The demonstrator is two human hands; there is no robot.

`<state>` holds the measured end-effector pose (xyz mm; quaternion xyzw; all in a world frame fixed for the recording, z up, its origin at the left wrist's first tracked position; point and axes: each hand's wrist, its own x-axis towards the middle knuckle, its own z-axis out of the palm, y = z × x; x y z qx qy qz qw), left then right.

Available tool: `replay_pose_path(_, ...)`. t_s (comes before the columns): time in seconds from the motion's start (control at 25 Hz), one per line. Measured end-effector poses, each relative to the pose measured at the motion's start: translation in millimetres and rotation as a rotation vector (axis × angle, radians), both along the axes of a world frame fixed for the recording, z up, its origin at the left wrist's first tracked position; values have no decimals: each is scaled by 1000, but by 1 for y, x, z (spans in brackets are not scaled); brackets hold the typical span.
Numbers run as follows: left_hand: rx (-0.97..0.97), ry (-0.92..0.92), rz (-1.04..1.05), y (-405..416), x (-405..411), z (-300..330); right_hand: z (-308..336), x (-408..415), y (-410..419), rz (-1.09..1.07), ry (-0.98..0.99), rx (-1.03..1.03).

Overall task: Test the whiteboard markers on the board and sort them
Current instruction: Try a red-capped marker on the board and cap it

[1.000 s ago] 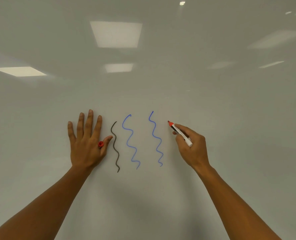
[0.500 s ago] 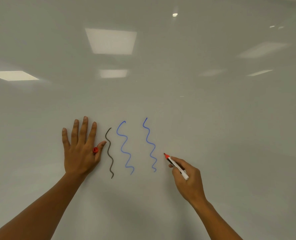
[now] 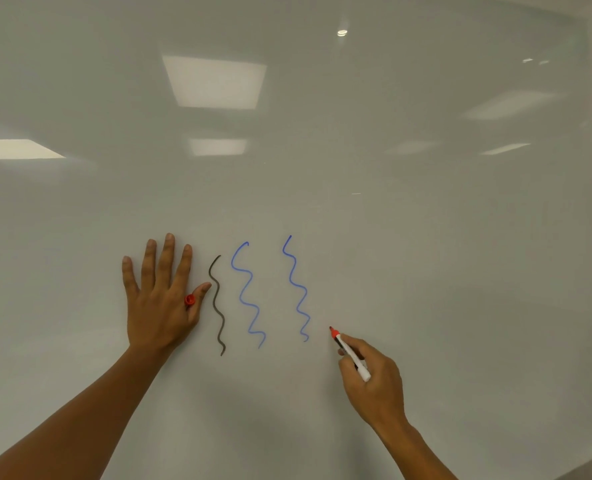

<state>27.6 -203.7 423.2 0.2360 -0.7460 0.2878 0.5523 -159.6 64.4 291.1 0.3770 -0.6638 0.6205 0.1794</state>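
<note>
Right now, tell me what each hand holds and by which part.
The right hand grips the red marker by its white barrel, tip free. The left hand pinches a red cap between thumb and forefinger.

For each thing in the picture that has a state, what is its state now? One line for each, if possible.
red marker: uncapped, held in right hand, tip at the board
red cap: off the marker, held between left thumb and forefinger
left hand: fingers straight, flat on whiteboard
right hand: grips the marker
whiteboard: one dark and two blue wavy lines, no red line
</note>
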Motion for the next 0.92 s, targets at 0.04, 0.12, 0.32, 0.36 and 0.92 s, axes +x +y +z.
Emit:
replay_pose_path(0.04,2,-5,2,0,0,0,-4,2,0,7,-3,32)
replay_pose_path(0.12,0,-10,1,0,-1,-1,-8,6,-1,37,-2,81)
replay_pose_path(0.32,23,-45,-32,0,2,0,-5,20,3,166,-8,94)
replay_pose_path(0.36,33,-51,-52,0,3,0,-5,24,5,186,-4,111)
replay_pose_path(0.92,113,-4,-240,32,34,-48,-10,62,23,310,47,197)
